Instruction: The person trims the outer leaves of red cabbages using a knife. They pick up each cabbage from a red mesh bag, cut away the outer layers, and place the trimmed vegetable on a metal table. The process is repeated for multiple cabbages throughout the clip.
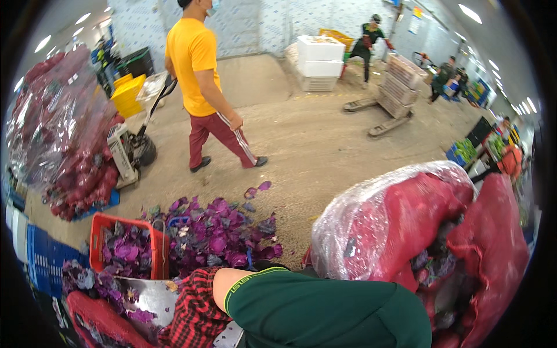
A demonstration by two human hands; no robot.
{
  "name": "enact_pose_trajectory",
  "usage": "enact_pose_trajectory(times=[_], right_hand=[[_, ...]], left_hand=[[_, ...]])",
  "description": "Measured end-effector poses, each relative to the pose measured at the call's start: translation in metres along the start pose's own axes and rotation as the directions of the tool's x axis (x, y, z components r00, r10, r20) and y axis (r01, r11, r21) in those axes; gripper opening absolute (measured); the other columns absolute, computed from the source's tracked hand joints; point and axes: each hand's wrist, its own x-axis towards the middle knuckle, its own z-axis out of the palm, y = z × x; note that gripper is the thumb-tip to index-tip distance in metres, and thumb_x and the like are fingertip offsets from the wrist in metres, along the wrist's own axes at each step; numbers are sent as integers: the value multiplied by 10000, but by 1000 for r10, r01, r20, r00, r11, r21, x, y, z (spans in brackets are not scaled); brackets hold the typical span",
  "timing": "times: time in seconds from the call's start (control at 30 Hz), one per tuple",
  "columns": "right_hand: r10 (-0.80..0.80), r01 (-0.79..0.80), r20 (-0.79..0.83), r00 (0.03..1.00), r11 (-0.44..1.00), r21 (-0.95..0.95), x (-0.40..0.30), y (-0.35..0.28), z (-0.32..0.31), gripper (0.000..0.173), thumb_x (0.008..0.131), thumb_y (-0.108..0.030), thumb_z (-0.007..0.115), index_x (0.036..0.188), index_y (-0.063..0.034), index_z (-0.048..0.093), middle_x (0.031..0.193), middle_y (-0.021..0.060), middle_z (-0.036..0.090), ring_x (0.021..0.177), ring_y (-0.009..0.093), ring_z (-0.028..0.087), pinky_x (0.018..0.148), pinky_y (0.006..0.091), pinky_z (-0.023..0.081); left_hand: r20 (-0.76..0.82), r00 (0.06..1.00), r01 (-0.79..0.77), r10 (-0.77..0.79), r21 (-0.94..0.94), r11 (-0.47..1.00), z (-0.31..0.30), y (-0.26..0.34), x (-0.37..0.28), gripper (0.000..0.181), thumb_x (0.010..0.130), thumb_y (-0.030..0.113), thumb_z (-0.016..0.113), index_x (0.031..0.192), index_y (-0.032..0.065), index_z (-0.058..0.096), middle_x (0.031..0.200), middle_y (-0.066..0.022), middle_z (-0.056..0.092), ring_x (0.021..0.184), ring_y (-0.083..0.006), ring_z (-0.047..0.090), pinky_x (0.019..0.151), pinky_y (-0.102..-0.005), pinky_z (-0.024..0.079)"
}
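Note:
Neither of my hands is in view. One of my arms shows, in a dark green sleeve (322, 311) and a red-and-black checked sleeve cover (196, 300) that runs off the bottom edge. Beside the cover lies a metal surface (159, 298) with scraps of purple cabbage leaf on it. A red mesh sack (106, 322) lies at the lower left. Beyond the metal surface, an orange-red plastic crate (161, 256) holds purple leaves. Many loose purple cabbage leaves (217, 235) are heaped on the floor to its right.
Large red mesh sacks (409, 226), partly in clear plastic wrap, stand at the right. Wrapped sacks (61, 122) are stacked at left beside a pallet jack (126, 152). A person in a yellow shirt (191, 65) stands on the floor ahead. Another pallet truck (391, 100) carries stacked crates.

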Motion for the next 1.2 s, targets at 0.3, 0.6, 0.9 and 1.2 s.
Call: enact_pose_trajectory(times=[0.3,0.6,0.9,1.2], right_hand=[[37,-13,-219,975,994,112,-48,-29,26,400,944,-267,514,1311,-111,535,1111,130,645,961,228,636,866,347,500],[-147,181,-192,970,968,173,-15,-74,-4,425,944,-299,508,1335,-134,520,1064,130,659,928,233,643,851,353,504],[0,103,-381,925,963,249,-109,-26,-73,450,944,-331,502,1359,-158,506,1018,130,673,894,238,649,836,359,509],[847,408,-524,96,447,796,-458,153,-84,304,948,-376,559,1159,-186,668,598,-25,514,399,60,400,351,231,309]], left_hand=[[58,964,-265,260,125,956,22,30,-8,366,889,276,613,1221,123,582,1113,-80,614,1065,-268,574,868,-393,457],[80,818,-573,569,191,797,50,83,-23,336,869,240,624,1180,115,608,1105,-98,620,1084,-301,571,884,-421,454],[303,275,-929,912,-158,333,128,175,-106,307,849,203,636,1140,107,633,1097,-116,627,1103,-335,569,900,-449,452],[489,213,-930,846,368,22,256,148,-71,408,890,348,562,1236,131,576,1216,-152,582,1146,-334,541,953,-500,414]])
